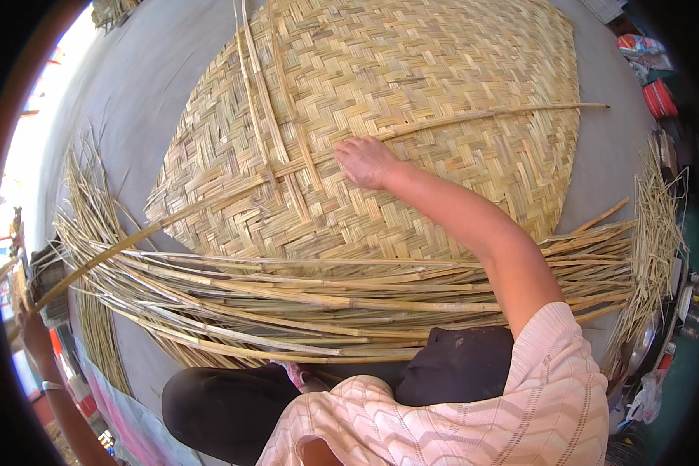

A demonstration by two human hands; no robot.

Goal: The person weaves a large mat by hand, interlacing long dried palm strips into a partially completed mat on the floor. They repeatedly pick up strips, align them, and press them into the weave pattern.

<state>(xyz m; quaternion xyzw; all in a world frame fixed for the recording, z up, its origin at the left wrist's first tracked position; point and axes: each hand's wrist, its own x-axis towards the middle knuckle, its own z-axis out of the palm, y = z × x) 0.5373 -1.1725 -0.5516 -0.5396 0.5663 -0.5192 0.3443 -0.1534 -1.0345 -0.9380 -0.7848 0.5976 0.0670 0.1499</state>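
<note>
A large mat [412, 70] woven from flat reed strips lies before me. A long reed strip [210, 199] crosses it from lower left to upper right. My right hand [363, 161] rests palm down near the mat's middle, its fingers bent over this strip. At the far left edge, my left hand [33, 330] grips the same strip's other end, raised off the floor; a bangle circles that wrist. Several loose strips [262, 101] lie across the mat's upper left part, and the long strip passes among their lower ends.
A broad bundle of long reeds [318, 301] lies between the mat and my folded legs [458, 365]. Shorter reed pieces are heaped at the left [93, 186] and right [654, 233]. The grey floor [151, 70] surrounds the mat. A red round object [659, 99] stands at right.
</note>
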